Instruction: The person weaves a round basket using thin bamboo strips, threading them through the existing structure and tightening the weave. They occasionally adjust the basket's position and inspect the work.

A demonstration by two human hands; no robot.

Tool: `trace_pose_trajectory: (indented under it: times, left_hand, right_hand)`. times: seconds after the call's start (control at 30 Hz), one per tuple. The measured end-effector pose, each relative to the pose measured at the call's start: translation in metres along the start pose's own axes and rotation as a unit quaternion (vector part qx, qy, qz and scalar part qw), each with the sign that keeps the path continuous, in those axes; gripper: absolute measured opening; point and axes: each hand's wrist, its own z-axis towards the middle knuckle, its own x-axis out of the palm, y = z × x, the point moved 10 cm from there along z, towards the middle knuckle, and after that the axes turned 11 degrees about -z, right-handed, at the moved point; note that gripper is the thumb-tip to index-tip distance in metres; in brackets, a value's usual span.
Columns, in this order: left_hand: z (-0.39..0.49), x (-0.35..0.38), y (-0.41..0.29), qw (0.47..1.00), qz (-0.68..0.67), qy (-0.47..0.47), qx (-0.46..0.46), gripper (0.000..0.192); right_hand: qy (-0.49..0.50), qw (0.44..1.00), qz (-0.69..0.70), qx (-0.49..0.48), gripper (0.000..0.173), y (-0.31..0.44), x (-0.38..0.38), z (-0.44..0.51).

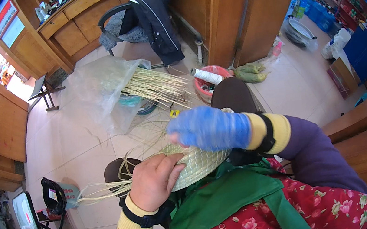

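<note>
A woven straw piece, pale green with rows of light stitching, rests on my lap over a green apron. My left hand is bare and grips its left edge between thumb and fingers, beside loose straw strands that stick out to the left. My right hand, in a blue knitted glove, is blurred just above the top edge of the woven piece; its fingers are curled, and whether they hold a strand or a tool cannot be told.
A bundle of straw stalks lies in a clear plastic bag ahead. A yellow tape measure is on the floor. A thread cone leans in a red basket. A chair stands beyond; a lined bin is at left.
</note>
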Motion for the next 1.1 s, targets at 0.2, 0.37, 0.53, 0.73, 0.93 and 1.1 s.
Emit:
trace_pose_trajectory:
  times: [0.2,0.37,0.53,0.73,0.93,1.1]
  left_hand:
    - [0.003,-0.002,-0.006,0.992,0.113,0.052,0.018,0.025]
    - [-0.003,-0.002,0.001,0.983,0.182,0.021,0.001,0.026]
    - [-0.008,-0.012,0.002,0.986,0.156,0.02,0.048,0.03]
    - [-0.008,-0.012,0.0,0.982,0.185,0.048,0.006,0.038]
    - [-0.017,-0.014,0.019,0.974,0.218,0.06,-0.032,0.03]
    - [-0.037,-0.085,0.065,0.947,0.295,-0.051,-0.114,0.032]
  right_hand:
    - [0.154,0.97,0.15,0.113,0.036,0.0,0.022,-0.026]
    - [0.131,0.979,0.117,0.108,0.034,-0.003,0.022,-0.027]
    - [0.053,0.99,0.096,0.089,0.032,0.002,0.01,-0.026]
    - [0.113,0.985,0.076,0.105,0.03,-0.002,0.017,-0.024]
    - [0.122,0.979,0.089,0.135,0.029,-0.01,0.015,-0.021]
    - [0.129,0.973,0.116,0.152,0.03,-0.016,0.017,-0.024]
